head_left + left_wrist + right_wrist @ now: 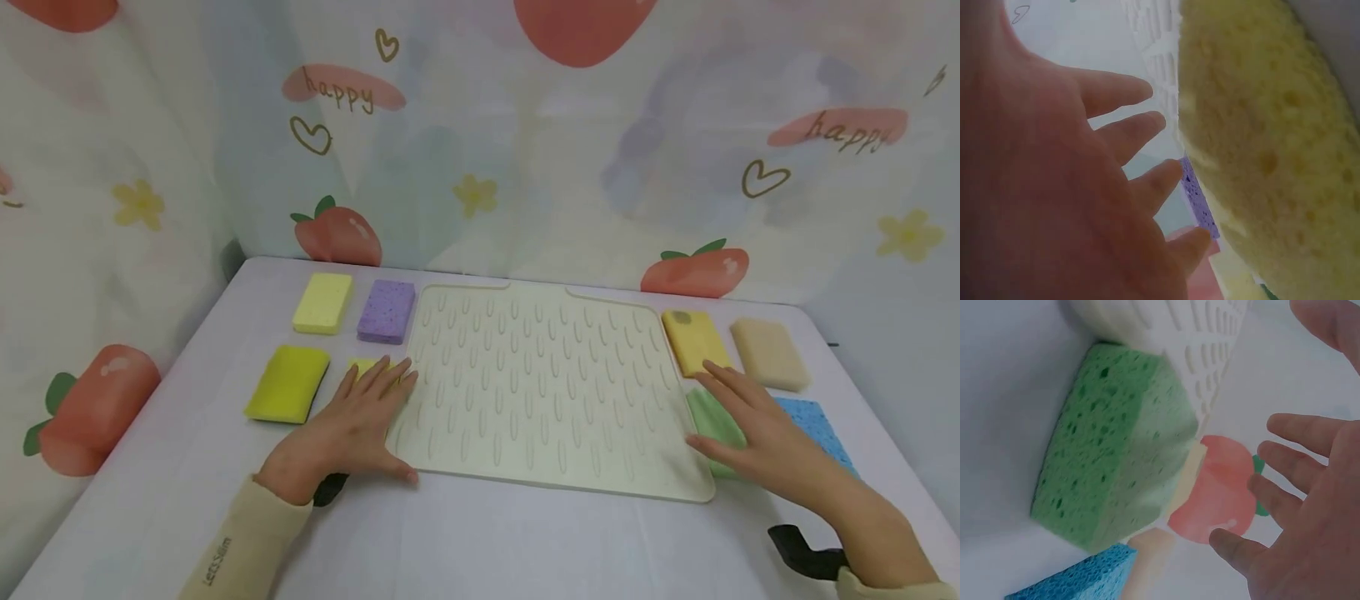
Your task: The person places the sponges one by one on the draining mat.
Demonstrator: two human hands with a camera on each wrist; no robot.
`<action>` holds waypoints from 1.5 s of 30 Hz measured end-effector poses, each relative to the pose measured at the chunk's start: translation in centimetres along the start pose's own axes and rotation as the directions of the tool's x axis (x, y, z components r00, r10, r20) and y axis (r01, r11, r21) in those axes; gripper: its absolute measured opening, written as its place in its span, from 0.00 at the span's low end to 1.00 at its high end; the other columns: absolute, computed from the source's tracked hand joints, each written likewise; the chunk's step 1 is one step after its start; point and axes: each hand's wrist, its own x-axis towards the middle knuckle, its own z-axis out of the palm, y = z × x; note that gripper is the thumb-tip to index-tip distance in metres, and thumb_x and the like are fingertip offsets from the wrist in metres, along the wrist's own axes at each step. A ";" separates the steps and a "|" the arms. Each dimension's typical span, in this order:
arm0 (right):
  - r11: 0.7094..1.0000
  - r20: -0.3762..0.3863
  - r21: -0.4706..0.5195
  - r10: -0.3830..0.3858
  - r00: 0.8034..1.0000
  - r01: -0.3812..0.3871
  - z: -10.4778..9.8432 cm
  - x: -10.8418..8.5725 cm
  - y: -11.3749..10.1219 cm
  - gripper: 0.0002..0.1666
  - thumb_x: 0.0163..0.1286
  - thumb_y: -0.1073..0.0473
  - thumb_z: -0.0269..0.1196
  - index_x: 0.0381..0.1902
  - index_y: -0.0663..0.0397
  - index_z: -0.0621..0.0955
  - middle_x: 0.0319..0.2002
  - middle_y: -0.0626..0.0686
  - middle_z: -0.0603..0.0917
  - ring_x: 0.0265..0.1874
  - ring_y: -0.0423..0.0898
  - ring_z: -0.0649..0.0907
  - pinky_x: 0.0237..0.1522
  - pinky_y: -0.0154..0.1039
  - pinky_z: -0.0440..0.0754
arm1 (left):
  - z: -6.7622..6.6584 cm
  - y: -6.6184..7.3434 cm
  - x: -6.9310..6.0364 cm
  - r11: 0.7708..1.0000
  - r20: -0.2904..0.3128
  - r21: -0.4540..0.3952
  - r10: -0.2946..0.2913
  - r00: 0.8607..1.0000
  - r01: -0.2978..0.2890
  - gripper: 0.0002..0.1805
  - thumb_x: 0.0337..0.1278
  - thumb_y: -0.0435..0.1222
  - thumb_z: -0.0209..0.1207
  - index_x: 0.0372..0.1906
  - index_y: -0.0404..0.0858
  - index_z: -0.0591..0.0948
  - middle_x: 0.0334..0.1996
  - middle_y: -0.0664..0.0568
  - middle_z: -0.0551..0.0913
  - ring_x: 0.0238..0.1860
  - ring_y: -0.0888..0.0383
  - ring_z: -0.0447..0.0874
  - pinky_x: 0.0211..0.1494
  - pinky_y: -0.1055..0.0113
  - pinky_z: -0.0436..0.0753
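A pale ridged mat (540, 383) lies flat on the white table. Over its left edge hovers my left hand (352, 429), fingers spread and holding nothing. Beneath that hand is a yellow sponge (1272, 144), mostly hidden in the head view. My right hand (780, 450) is held above the mat's right side, its fingers apart and nothing in them. A green sponge (1104, 444) sits below it, beside the mat, partly covered by the hand in the head view. A blue sponge (817, 429) lies just right of the green one, also partly covered.
Left of the mat are a pale yellow sponge (323, 303), a purple sponge (386, 312) and a bright yellow pad (288, 384). At the back right lie a yellow sponge (693, 342) and a beige sponge (770, 354). A printed curtain (525, 167) surrounds the table.
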 end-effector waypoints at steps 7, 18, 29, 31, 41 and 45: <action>0.996 0.047 -0.086 -0.021 0.999 0.025 0.6 -1.1 2.3 0.54 0.56 0.45 0.74 0.72 0.64 0.63 0.76 0.64 0.55 0.76 0.68 0.48 0.63 0.77 0.55 | 0.2 -0.4 -0.1 0.999 0.031 0.021 -0.025 0.999 0.024 0.72 0.24 0.69 0.73 0.77 0.36 0.58 0.80 0.44 0.51 0.80 0.40 0.45 0.76 0.31 0.45; 0.997 0.198 -0.074 0.022 0.980 -0.007 0.8 -1.4 4.0 0.60 0.53 0.40 0.75 0.75 0.61 0.60 0.76 0.64 0.55 0.67 0.70 0.61 0.54 0.69 0.68 | 0.2 -0.6 0.1 0.997 0.026 0.080 -0.022 0.999 0.020 0.69 0.27 0.69 0.73 0.76 0.35 0.60 0.79 0.45 0.53 0.79 0.42 0.49 0.76 0.34 0.51; 0.989 0.211 -0.119 -0.056 0.976 0.083 0.5 0.1 4.6 0.59 0.43 0.48 0.80 0.68 0.61 0.63 0.70 0.65 0.64 0.65 0.64 0.65 0.74 0.49 0.56 | 0.2 -0.7 0.2 0.997 0.020 0.057 -0.047 0.999 0.046 0.70 0.26 0.68 0.73 0.77 0.36 0.59 0.79 0.44 0.52 0.78 0.43 0.52 0.77 0.35 0.51; 0.989 0.242 -0.129 -0.036 0.970 0.069 0.3 0.5 4.4 0.61 0.44 0.47 0.80 0.69 0.61 0.61 0.69 0.65 0.65 0.65 0.63 0.66 0.69 0.53 0.64 | 0.3 -0.8 0.2 0.997 0.022 0.057 -0.050 0.999 0.049 0.70 0.26 0.68 0.73 0.77 0.36 0.59 0.79 0.44 0.52 0.79 0.44 0.52 0.77 0.36 0.51; 0.991 0.269 -0.127 -0.008 0.963 0.044 0.3 0.9 3.9 0.65 0.44 0.47 0.80 0.72 0.61 0.57 0.68 0.64 0.65 0.64 0.63 0.66 0.56 0.64 0.71 | 0.4 -0.9 0.2 0.997 0.020 0.059 -0.057 0.998 0.056 0.71 0.26 0.68 0.73 0.77 0.38 0.58 0.80 0.45 0.51 0.79 0.44 0.51 0.78 0.36 0.49; 0.991 0.251 -0.125 -0.003 0.968 0.036 0.4 0.9 4.0 0.63 0.42 0.47 0.81 0.70 0.60 0.60 0.66 0.64 0.68 0.62 0.64 0.67 0.56 0.66 0.71 | 0.5 -0.9 0.3 0.997 0.028 0.052 -0.063 0.998 0.061 0.71 0.26 0.68 0.73 0.78 0.38 0.58 0.80 0.46 0.51 0.79 0.45 0.50 0.78 0.37 0.48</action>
